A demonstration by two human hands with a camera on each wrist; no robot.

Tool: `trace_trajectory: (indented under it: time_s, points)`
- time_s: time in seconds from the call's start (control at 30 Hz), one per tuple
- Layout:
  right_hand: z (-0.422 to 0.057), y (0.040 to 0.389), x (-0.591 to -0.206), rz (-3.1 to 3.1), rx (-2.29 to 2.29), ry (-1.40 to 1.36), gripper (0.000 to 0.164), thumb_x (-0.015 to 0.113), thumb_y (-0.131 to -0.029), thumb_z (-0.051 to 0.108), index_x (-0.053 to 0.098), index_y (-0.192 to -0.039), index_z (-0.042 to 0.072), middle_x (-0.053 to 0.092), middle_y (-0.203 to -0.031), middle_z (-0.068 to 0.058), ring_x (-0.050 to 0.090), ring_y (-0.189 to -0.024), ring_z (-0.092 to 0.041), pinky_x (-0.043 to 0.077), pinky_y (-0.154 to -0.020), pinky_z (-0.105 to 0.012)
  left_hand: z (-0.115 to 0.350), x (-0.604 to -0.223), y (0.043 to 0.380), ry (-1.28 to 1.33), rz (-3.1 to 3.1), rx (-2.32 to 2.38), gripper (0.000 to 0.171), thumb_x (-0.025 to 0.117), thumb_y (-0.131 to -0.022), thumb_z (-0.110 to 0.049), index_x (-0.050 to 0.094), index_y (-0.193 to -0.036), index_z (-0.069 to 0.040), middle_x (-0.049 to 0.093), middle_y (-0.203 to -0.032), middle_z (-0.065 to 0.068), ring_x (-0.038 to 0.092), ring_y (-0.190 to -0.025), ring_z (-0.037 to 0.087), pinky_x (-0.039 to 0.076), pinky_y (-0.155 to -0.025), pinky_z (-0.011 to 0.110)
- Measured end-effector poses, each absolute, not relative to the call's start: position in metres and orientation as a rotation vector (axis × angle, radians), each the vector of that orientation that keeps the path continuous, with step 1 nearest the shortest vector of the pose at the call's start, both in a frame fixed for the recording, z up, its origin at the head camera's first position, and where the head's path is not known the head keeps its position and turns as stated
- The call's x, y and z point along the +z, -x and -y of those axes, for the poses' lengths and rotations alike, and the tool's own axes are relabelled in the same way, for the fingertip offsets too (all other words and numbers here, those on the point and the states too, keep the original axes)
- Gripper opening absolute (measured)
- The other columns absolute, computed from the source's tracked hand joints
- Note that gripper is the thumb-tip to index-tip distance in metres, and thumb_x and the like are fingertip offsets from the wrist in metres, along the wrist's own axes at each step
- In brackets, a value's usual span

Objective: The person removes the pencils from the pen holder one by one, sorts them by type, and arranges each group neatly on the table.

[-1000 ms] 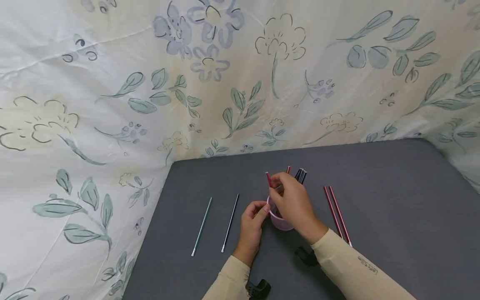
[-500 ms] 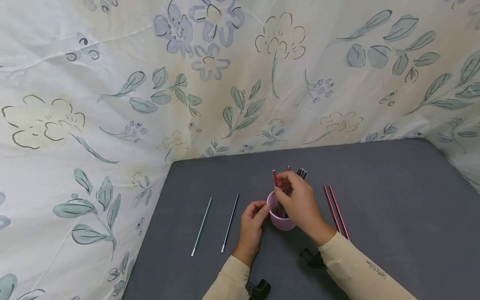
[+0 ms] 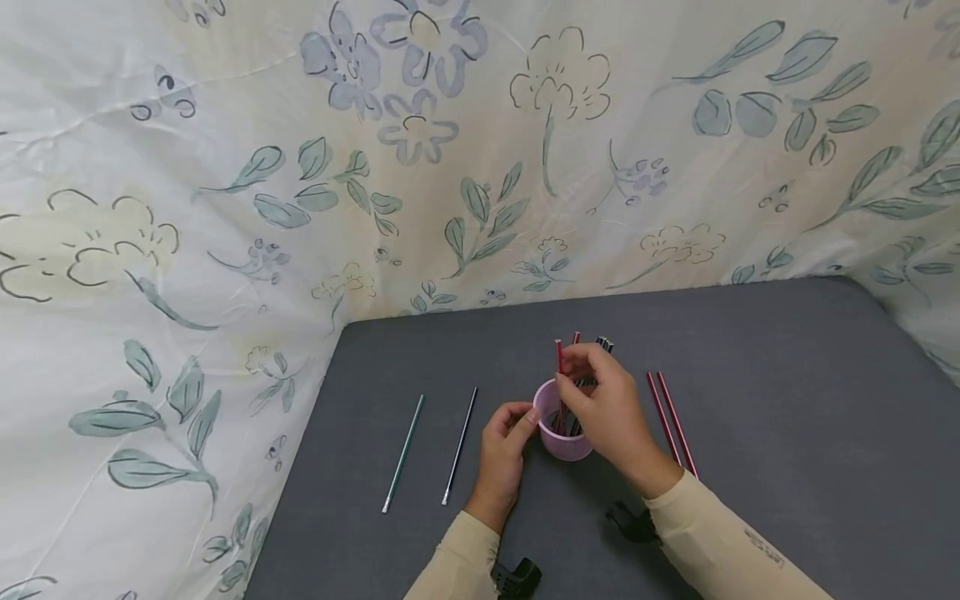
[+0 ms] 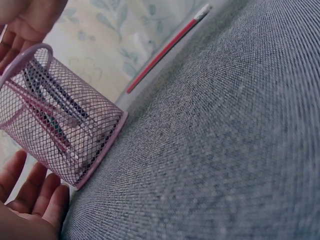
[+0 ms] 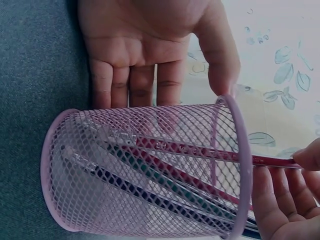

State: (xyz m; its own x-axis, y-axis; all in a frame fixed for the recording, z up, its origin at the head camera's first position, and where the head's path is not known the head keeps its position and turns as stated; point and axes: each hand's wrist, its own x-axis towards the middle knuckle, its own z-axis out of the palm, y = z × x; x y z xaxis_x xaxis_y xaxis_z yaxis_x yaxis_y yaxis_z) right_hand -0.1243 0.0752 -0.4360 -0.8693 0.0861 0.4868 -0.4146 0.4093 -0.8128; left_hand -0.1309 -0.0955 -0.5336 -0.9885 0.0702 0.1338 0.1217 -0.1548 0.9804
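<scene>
1. Grips pink mesh cup [image 3: 566, 448], at five o'clock of head-view centre, with left hand [image 3: 504, 454] — thumb at rim, fingers along nine-o'clock side.
2. Pinches red pencil [image 3: 558, 357] narrowly in right hand [image 3: 606, 402] — lower end inside cup.
3. Inside cup: dark pencils [image 3: 605, 342], tops toward one o'clock.
4. On grey table [image 3: 810, 400], three o'clock of cup: two red pencils [image 3: 676, 417]; nine o'clock: teal pencil [image 3: 404, 452], dark blue pencil [image 3: 460, 446].
</scene>
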Motion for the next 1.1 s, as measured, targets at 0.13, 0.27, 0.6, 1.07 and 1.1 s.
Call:
trace_trajectory:
  time_s: [0.13, 0.27, 0.6, 1.07, 1.1]
  points:
    - [-0.08, 0.122, -0.434, 2.151, 1.503, -0.271, 0.032, 0.078, -0.094, -0.01, 0.069, -0.123, 0.0, 0.071, -0.105, -0.007, 0.069, -0.093, -0.02, 0.056, -0.075, -0.023, 0.095, -0.535, 0.131, 0.235, 2.003, -2.362, 0.025, 0.069, -0.105, -0.012, 0.07, -0.118, 0.009, 0.071, -0.111, 0.014, 0.066, -0.104, 0.019, 0.054, -0.095, 0.031]
    - [-0.085, 0.119, -0.431, 2.089, 1.541, -0.247, 0.03, 0.078, -0.095, -0.01, 0.068, -0.122, -0.001, 0.071, -0.106, -0.009, 0.069, -0.092, -0.019, 0.053, -0.075, -0.018, 0.095, -0.539, 0.131, 0.246, 1.986, -2.367, 0.025, 0.069, -0.105, -0.012, 0.07, -0.118, 0.009, 0.071, -0.111, 0.014, 0.066, -0.103, 0.019, 0.054, -0.095, 0.032]
    - [-0.096, 0.113, -0.437, 2.026, 1.593, -0.225, 0.03, 0.077, -0.097, -0.008, 0.066, -0.124, -0.001, 0.069, -0.11, -0.011, 0.066, -0.094, -0.012, 0.053, -0.078, -0.016, 0.095, -0.546, 0.131, 0.252, 1.977, -2.362, 0.025, 0.07, -0.105, -0.012, 0.07, -0.117, 0.01, 0.071, -0.111, 0.016, 0.066, -0.104, 0.02, 0.053, -0.095, 0.03]
    - [-0.119, 0.114, -0.431, 1.908, 1.697, -0.204, 0.029, 0.07, -0.098, -0.016, 0.059, -0.125, -0.012, 0.063, -0.107, -0.017, 0.067, -0.09, -0.016, 0.061, -0.073, -0.024, 0.094, -0.547, 0.129, 0.26, 1.967, -2.374, 0.026, 0.069, -0.105, -0.012, 0.069, -0.118, 0.01, 0.071, -0.112, 0.017, 0.067, -0.104, 0.019, 0.053, -0.096, 0.03]
    - [-0.121, 0.114, -0.43, 1.908, 1.702, -0.197, 0.028, 0.069, -0.099, -0.015, 0.059, -0.125, -0.012, 0.063, -0.107, -0.017, 0.067, -0.09, -0.016, 0.061, -0.073, -0.024, 0.094, -0.548, 0.129, 0.263, 1.965, -2.375, 0.026, 0.069, -0.105, -0.012, 0.069, -0.118, 0.01, 0.071, -0.112, 0.017, 0.067, -0.104, 0.019, 0.053, -0.096, 0.03]
